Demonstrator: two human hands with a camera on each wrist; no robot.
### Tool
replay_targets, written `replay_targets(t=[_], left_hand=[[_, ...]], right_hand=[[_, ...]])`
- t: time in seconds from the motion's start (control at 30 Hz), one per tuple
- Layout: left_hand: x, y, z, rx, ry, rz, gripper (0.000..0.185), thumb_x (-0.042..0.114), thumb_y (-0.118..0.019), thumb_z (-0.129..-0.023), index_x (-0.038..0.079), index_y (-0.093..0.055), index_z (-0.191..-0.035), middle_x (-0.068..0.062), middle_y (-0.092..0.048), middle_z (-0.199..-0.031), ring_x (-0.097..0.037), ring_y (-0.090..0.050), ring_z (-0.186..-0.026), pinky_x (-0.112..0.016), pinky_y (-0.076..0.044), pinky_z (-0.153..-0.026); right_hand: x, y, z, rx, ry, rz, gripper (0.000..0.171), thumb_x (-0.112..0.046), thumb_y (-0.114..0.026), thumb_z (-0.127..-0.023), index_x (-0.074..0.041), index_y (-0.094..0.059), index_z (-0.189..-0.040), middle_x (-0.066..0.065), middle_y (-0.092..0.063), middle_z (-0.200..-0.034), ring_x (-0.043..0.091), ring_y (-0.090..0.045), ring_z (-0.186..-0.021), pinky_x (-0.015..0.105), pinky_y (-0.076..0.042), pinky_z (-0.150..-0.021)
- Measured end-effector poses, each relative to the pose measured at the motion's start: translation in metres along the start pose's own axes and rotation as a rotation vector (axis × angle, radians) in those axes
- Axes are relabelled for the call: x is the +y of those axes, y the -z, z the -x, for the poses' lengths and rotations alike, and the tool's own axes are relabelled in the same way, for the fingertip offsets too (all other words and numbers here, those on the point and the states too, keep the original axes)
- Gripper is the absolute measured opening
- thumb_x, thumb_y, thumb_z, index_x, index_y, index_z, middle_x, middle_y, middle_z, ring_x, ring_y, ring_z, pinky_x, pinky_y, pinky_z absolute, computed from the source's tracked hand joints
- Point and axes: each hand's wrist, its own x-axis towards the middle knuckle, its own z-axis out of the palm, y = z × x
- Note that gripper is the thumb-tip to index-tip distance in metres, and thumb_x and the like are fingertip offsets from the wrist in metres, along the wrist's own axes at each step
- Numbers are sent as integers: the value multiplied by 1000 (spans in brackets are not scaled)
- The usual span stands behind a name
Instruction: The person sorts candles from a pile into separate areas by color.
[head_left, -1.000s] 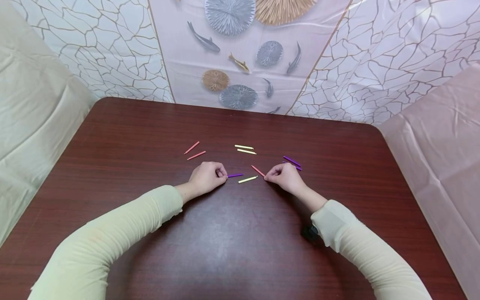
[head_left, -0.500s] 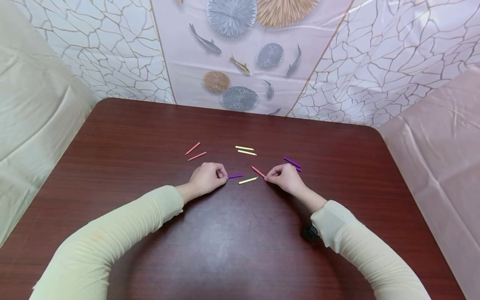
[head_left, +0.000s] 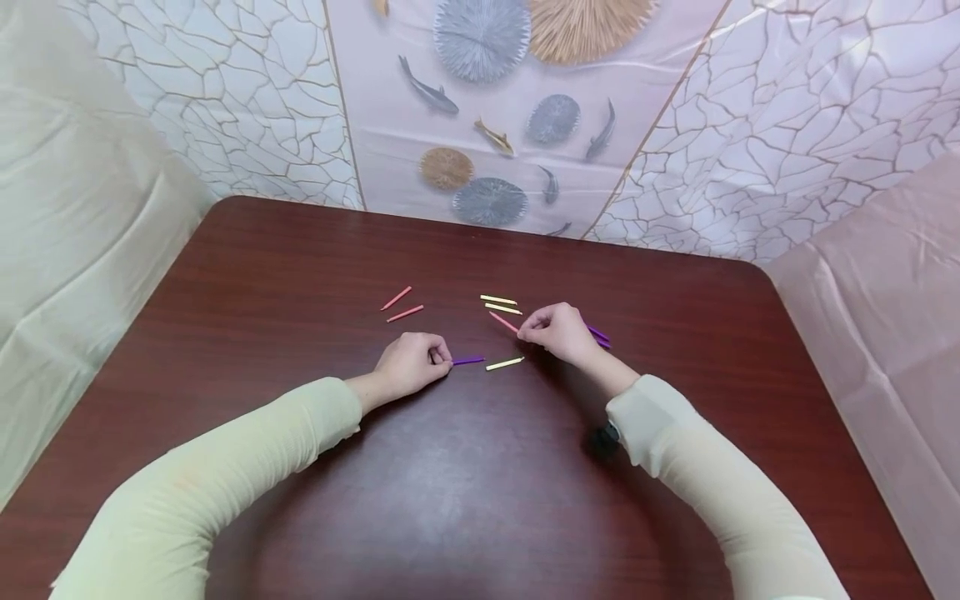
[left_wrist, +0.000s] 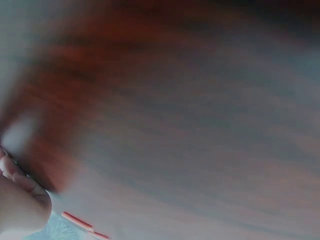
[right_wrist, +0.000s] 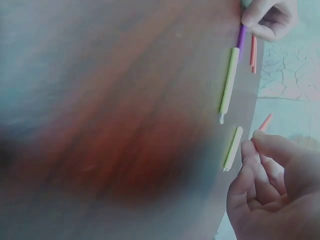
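Observation:
In the head view my left hand (head_left: 411, 364) pinches one end of a thin purple candle (head_left: 468, 360) low over the table, its wick end pointing right. My right hand (head_left: 561, 333) holds a coral-red candle (head_left: 503, 322) between thumb and fingertips, its free end slanting up to the left toward two yellow candles (head_left: 503, 309). Between the hands lies a single yellow candle (head_left: 505, 364); its white wick shows in the right wrist view, where the held red candle (right_wrist: 266, 122) sticks up from the fingers. The left wrist view catches only part of the left hand (left_wrist: 22, 202).
Two more red candles (head_left: 405, 313) lie behind the left hand. Beyond the right hand are purple candles (head_left: 598, 337), partly covered by it. All this is on a dark wooden table (head_left: 435, 500), with patterned cloth (head_left: 491, 125) hanging behind its far edge.
My right hand has lifted the red candle and carried it away from me and leftward, toward the yellow pair. The left hand keeps its hold on the purple candle. The head view has shifted slightly.

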Motion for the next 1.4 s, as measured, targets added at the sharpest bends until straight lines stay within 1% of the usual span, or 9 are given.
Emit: replay_targets(t=[0.23, 0.33, 0.5, 0.7, 0.93, 1.2, 1.4], left_hand=[[-10, 5, 9, 16, -19, 14, 5, 17, -67, -78, 18, -67, -73, 6, -62, -69, -4, -53, -63, -21, -42, -60], [-13, 7, 13, 19, -22, 28, 6, 17, -67, -79, 18, -66, -73, 6, -62, -69, -4, -53, -64, -21, -43, -61], [-18, 10, 17, 23, -33, 37, 6, 16, -67, -78, 17, -66, -73, 6, -61, -68, -3, -52, -63, -20, -43, -61], [-23, 12, 20, 17, -35, 39, 6, 16, -67, -78, 17, -66, -73, 6, -62, -67, -3, -52, -62, -19, -42, -60], [-25, 15, 22, 13, -36, 47, 6, 13, -67, -77, 17, -66, -72, 6, -62, -67, -3, -53, -62, -19, -43, -60], [-25, 15, 22, 16, -45, 44, 7, 13, -66, -78, 16, -66, -72, 6, -63, -67, -2, -53, -61, -19, -43, -60], [-26, 16, 23, 22, -43, 44, 6, 13, -67, -78, 16, -66, -73, 5, -63, -67, -2, -52, -61, -19, -43, -60]], right_hand=[[-17, -14, -22, -58, 58, -23, 10, -13, -72, -79, -3, -73, -77, 3, -66, -64, 4, -47, -48, 20, -40, -49], [-27, -21, -31, -80, 75, -27, 9, -13, -72, -80, -4, -73, -78, 5, -69, -68, 5, -47, -49, 20, -40, -50], [-43, -35, -46, -112, 112, 7, 10, -15, -72, -80, -6, -74, -79, 6, -71, -73, 5, -47, -57, 19, -38, -54], [-61, -52, -59, -128, 139, 62, 10, -16, -72, -80, -6, -73, -79, 4, -71, -73, 5, -49, -60, 18, -39, -58], [-72, -67, -67, -137, 160, 108, 9, -17, -71, -80, -8, -73, -77, 3, -71, -72, 7, -52, -62, 18, -40, -61], [-80, -79, -71, -153, 173, 92, 7, -14, -71, -80, -7, -73, -78, 4, -71, -74, 8, -57, -65, 18, -42, -61], [-83, -82, -72, -144, 153, 82, 8, -16, -72, -79, -7, -73, -81, 4, -72, -77, 10, -59, -68, 19, -44, -63]])
